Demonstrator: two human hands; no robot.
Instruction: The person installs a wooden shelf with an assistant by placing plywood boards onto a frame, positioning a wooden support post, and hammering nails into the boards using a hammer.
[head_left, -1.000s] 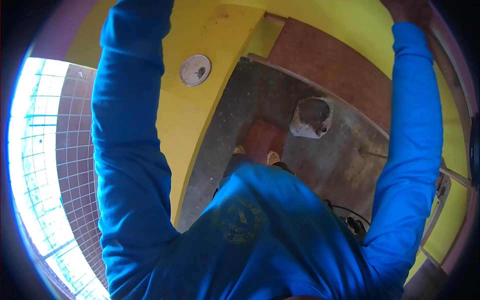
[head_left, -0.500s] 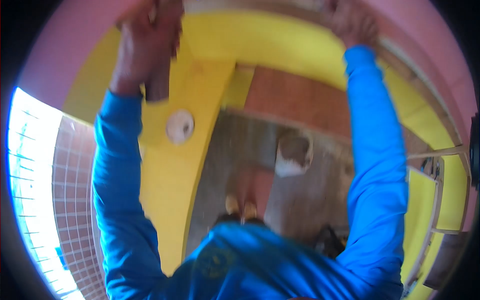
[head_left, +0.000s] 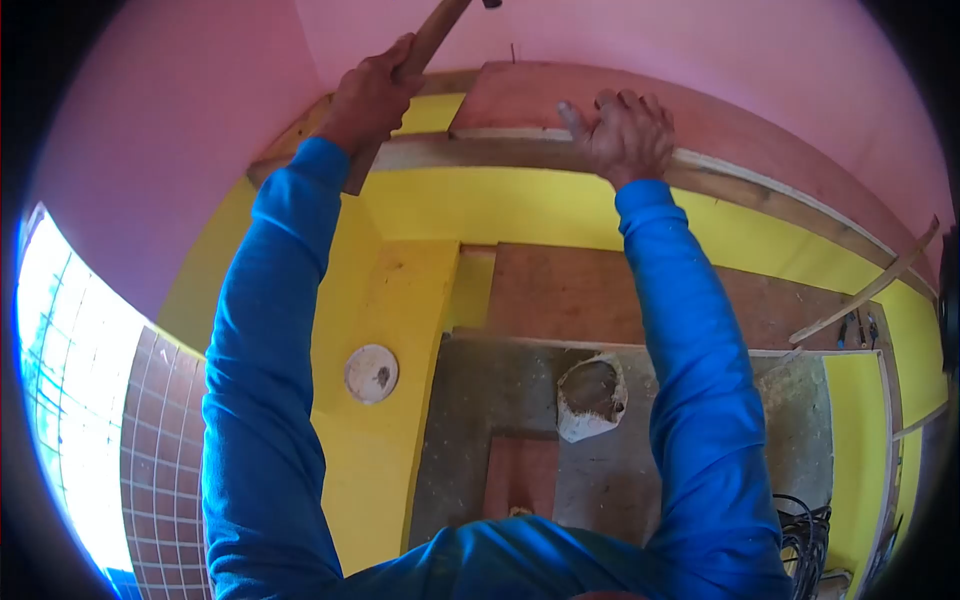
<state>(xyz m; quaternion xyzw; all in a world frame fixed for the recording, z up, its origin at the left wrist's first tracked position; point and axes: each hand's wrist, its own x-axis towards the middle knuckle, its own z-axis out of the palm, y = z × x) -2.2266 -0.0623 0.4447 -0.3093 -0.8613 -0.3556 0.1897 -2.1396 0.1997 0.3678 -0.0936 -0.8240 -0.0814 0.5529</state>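
Observation:
My left hand (head_left: 368, 103) is closed round the wooden handle of a hammer (head_left: 432, 38). The handle slants up to the right, and only a bit of the dark head shows at the top edge. My right hand (head_left: 625, 135) rests on the near edge of a reddish plywood sheet (head_left: 540, 95), thumb and fingers apart. This sheet lies on a wooden frame whose front beam (head_left: 430, 152) runs below both hands. A thin nail (head_left: 513, 52) stands up at the sheet's far edge.
Lower down, a second plywood shelf (head_left: 590, 295) carries several tools (head_left: 857, 328), with a wooden stick (head_left: 865, 295) slanting above it. On the floor are a white sack (head_left: 590, 400) and coiled black cables (head_left: 805, 540). A round white lid (head_left: 371, 374) sits on the yellow ledge at left.
My view has tilted up, bringing the upper plywood sheet and hammer into sight. My right hand now appears further left, and both hands sit lower in view.

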